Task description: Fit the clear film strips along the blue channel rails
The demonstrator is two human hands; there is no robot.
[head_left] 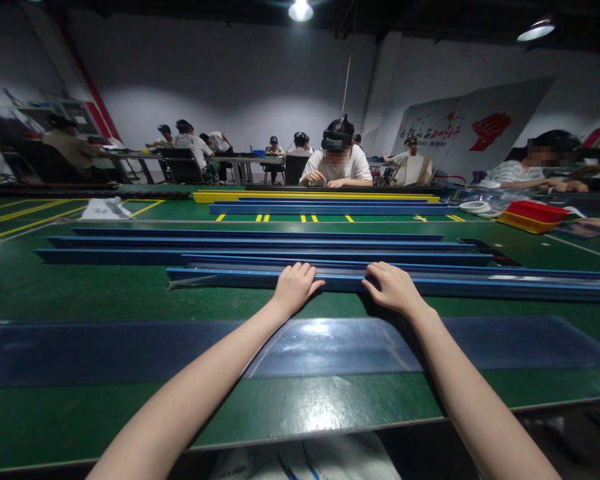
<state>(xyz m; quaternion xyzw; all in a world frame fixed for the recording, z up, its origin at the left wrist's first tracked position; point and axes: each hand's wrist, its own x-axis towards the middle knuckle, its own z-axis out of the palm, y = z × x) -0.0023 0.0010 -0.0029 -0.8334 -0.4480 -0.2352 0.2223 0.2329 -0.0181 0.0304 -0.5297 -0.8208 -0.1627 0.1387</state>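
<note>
Both hands reached out to the nearest blue strip, a long narrow rail that lay crosswise on the green table. The left hand rested on its near edge with the fingers curled together over the top; the right hand did the same just beside it toward 3 o'clock, a short bare stretch of rail showing between them. Whether either hand truly clamped the rail or only pressed on it could not be told.

The strip ran from about 9 o'clock of the left hand, where its end stopped short, out past the frame edge at 3 o'clock. Toward 12 o'clock lay a stack of further blue strips, close packed and staggered, leaving little room on that side. Toward 6 o'clock a broad dark sheet lay flat under the forearms, and past it the table's near edge ran at 6 o'clock.

Farther off at 12 o'clock sat a person behind a yellow strip; a red tray stood at 2 o'clock. A white banner at 1 o'clock carried red marks, too blurred to read.
</note>
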